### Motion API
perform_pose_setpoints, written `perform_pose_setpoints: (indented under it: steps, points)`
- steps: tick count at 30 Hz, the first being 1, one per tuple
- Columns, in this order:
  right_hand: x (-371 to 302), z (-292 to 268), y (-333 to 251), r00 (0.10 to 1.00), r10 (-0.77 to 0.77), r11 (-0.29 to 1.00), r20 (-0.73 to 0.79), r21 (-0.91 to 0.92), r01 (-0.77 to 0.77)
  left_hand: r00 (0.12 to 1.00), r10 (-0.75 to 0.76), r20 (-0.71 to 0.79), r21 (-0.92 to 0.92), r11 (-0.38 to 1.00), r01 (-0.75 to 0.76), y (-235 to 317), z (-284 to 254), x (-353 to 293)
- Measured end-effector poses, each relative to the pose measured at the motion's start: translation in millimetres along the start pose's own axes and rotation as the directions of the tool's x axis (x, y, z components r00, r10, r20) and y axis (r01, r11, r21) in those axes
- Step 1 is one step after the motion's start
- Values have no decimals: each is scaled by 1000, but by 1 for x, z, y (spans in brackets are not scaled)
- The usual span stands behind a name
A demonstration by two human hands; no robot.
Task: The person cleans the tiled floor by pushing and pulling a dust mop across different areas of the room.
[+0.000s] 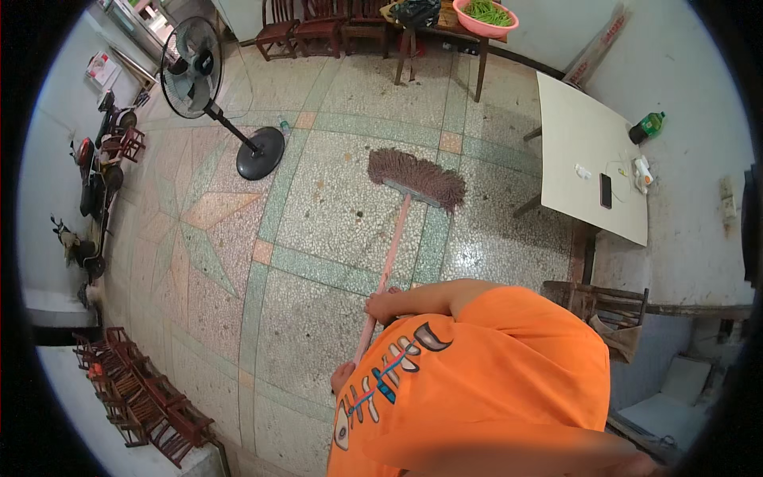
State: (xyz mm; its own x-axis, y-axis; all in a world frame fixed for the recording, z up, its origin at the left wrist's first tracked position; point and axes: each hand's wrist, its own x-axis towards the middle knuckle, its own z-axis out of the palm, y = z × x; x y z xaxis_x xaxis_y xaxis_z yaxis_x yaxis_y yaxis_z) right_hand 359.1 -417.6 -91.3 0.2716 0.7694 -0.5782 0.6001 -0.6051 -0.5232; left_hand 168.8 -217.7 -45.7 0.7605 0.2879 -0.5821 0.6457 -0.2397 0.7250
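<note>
A mop with a pink pole (395, 241) slants from my body out across the floor. Its wide, shaggy purple-brown head (413, 176) lies flat on the speckled tiles. My right hand (383, 306) is closed round the pole partway down, the bare forearm reaching out of an orange sleeve. Lower on the picture, by the edge of my shirt, my left hand (342, 377) is wrapped round the pole's upper end; the shirt hides part of it and its arm.
A standing fan (261, 153) is ahead on the left, with a small bottle (284, 126) beside its base. At right stands a white table (592, 151) holding a phone and green bottle. Chairs (318, 32) line the far wall; stacked chairs (143, 397) and parked scooters (94, 187) are at left.
</note>
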Motion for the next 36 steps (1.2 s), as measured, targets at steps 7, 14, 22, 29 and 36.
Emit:
perform_pose_setpoints:
  steps: [7,14,22,29,36]
  points:
    - [14,-28,28,989,-22,1000,-145,-1,22,991,-118,67,275,957,96,92,-9,27]
    - [-4,-52,114,924,103,995,-368,39,-95,986,12,165,324,944,-66,157,44,94]
    - [-65,-126,226,730,426,893,-534,378,-245,950,-163,266,-182,959,216,297,146,175]
    - [-141,-111,340,569,685,716,-455,563,-412,907,10,422,-191,979,78,404,289,276]
    - [-198,-77,376,515,782,610,-350,596,-522,800,-199,566,-106,945,310,479,389,369]
